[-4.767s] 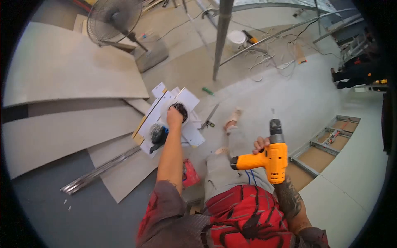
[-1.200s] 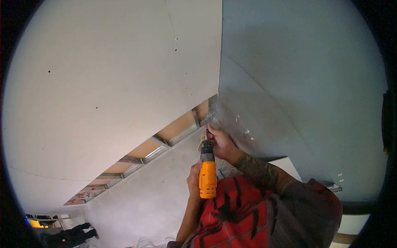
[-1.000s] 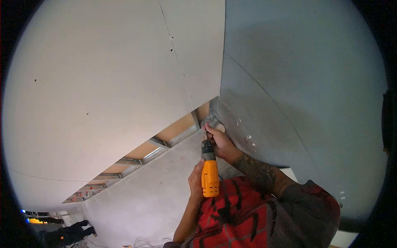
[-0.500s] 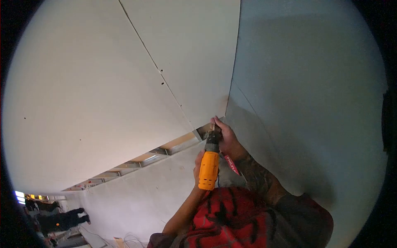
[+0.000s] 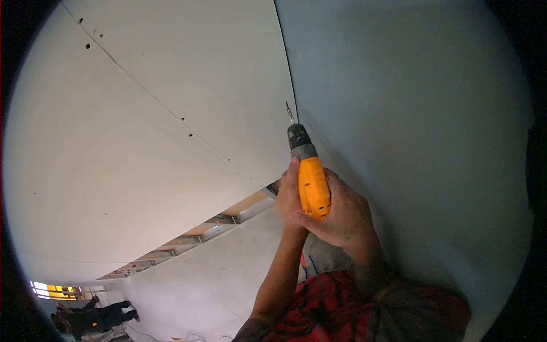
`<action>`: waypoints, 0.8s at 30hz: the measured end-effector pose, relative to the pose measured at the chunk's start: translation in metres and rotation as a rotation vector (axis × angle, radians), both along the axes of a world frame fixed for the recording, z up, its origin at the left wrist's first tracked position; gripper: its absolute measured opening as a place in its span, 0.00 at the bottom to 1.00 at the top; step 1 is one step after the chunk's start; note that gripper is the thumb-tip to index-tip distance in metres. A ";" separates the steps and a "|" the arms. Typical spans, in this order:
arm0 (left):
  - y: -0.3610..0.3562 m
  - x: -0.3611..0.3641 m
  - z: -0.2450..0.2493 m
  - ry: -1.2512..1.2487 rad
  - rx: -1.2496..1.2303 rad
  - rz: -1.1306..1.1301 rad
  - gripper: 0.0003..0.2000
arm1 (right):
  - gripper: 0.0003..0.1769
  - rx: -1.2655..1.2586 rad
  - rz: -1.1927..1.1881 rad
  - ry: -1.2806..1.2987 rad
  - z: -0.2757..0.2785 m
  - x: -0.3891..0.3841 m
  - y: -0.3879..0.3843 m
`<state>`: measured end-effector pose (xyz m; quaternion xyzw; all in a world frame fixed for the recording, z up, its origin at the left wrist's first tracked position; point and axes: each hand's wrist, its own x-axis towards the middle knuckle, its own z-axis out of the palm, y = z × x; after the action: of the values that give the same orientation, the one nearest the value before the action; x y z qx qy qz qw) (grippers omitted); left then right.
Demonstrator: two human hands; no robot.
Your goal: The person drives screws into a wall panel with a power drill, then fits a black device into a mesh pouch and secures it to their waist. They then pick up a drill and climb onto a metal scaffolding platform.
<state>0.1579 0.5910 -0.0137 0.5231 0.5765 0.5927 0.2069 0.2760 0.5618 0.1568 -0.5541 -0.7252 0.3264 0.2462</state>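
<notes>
An orange and black power drill (image 5: 313, 182) points up toward the seam between the pale ceiling panel (image 5: 216, 74) and the blue-grey wall panel (image 5: 410, 114). Its chuck carries a thin drill bit (image 5: 290, 112), whose tip appears near the ceiling panel; contact cannot be made out. My left hand (image 5: 289, 196) is closed along the left side of the drill body. Around the rear right side wraps my right hand (image 5: 350, 216), its thumb reaching across below the body. Both hands hide the drill's handle and trigger.
A long gap with metal framing (image 5: 222, 219) runs along the ceiling panel's edge, above a pale wall (image 5: 205, 273). Small dark screw holes (image 5: 88, 46) dot the panel joint. At lower left stands another person in dark clothes (image 5: 97, 319), near bright windows (image 5: 54, 290).
My right hand has left the bit and chuck end and now grips the rear of the drill. The drill has risen toward the ceiling seam, exposing the bit. The view has shifted.
</notes>
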 end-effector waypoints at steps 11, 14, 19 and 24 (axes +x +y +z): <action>0.019 0.024 0.048 0.135 0.175 0.103 0.32 | 0.33 0.145 -0.102 0.266 -0.027 0.005 0.008; 0.025 0.028 0.048 0.018 0.186 0.079 0.32 | 0.31 0.203 -0.107 0.255 -0.031 0.006 0.011; 0.027 0.027 0.058 0.207 0.287 0.154 0.32 | 0.30 0.195 -0.113 0.280 -0.031 0.004 0.012; 0.027 0.032 0.054 0.052 0.202 0.118 0.32 | 0.29 0.206 -0.123 0.341 -0.033 0.005 0.012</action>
<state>0.1901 0.6178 0.0401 0.5216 0.5487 0.6452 0.1025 0.2806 0.5734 0.1239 -0.5059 -0.6674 0.3236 0.4403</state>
